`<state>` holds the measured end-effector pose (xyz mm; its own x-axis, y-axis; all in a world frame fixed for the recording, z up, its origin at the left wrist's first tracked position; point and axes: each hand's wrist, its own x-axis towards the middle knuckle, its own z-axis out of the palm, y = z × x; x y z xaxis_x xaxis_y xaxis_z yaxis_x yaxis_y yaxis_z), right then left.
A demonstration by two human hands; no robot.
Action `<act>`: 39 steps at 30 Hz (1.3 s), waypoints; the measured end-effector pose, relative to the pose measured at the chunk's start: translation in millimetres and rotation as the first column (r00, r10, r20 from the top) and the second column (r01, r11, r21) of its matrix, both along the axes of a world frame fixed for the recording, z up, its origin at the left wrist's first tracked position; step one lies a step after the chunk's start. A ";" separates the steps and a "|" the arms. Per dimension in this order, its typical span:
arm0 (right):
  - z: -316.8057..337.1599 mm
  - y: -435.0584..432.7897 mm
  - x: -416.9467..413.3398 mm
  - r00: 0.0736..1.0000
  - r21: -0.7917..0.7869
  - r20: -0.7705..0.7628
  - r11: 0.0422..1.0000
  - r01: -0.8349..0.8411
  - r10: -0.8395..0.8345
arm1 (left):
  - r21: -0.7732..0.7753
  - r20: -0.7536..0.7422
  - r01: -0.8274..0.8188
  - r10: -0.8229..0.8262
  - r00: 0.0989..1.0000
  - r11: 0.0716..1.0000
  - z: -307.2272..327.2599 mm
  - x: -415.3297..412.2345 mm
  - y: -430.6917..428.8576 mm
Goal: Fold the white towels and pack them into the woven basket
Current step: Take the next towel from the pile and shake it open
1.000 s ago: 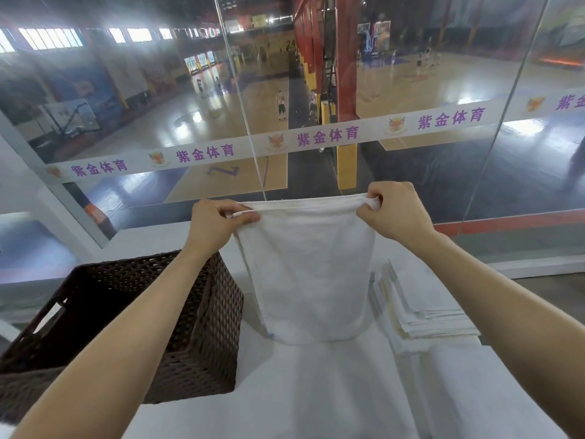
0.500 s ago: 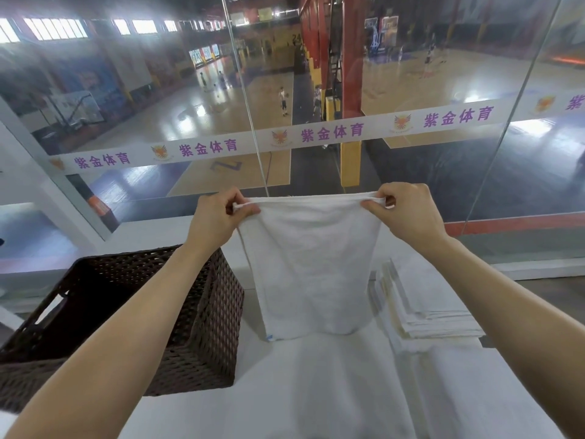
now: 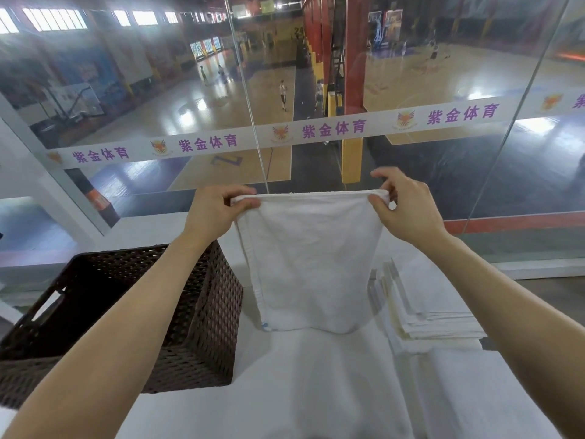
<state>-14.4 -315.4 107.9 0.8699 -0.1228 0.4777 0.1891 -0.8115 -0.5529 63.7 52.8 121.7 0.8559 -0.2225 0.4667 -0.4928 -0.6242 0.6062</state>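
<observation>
Over the white desk (image 3: 316,394), left hand (image 3: 215,217) and right hand (image 3: 408,213) pinch the hanging towel (image 3: 311,264) by its top corners, right fingers (image 3: 384,175) newly lifted, probably regripping to fold.

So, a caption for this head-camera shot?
Left hand and right hand pinch a white towel by its top corners; woven basket left, towel stack right.

紫金体育 (purple, repeated), white band (image 3: 253,139) on glass

Your towel (image 3: 311,261) is matt white cloth (lightly creased). At eight o'clock the basket (image 3: 205,312) shows a rough dark weave; at twelve, the glass (image 3: 443,185) is glossy.
</observation>
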 end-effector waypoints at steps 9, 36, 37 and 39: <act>-10.0 49.2 -5.0 0.952 -0.215 -0.303 0.970 -0.116 0.047 | 0.112 0.101 0.096 -0.107 0.989 0.989 3.9 -9.1 -31.7; 68.5 60.7 -34.7 0.665 -0.925 -0.182 0.103 -0.365 0.725 | 0.202 0.054 0.094 -0.107 0.993 0.975 54.8 1.4 -24.2; 68.0 62.9 -33.9 0.656 -0.916 -0.219 0.080 -0.393 0.722 | 0.197 0.060 0.096 -0.110 0.992 0.976 56.4 -0.4 -25.3; 63.1 65.3 -30.9 0.645 -0.899 -0.225 0.099 -0.426 0.731 | 0.205 0.067 0.090 -0.106 0.992 0.975 56.2 -3.3 -27.7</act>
<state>-45.3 -250.1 171.0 0.3098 0.9461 0.0941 0.8186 -0.3158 0.4797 60.4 25.1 177.9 0.7884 -0.3997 0.4677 -0.5982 -0.6757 0.4308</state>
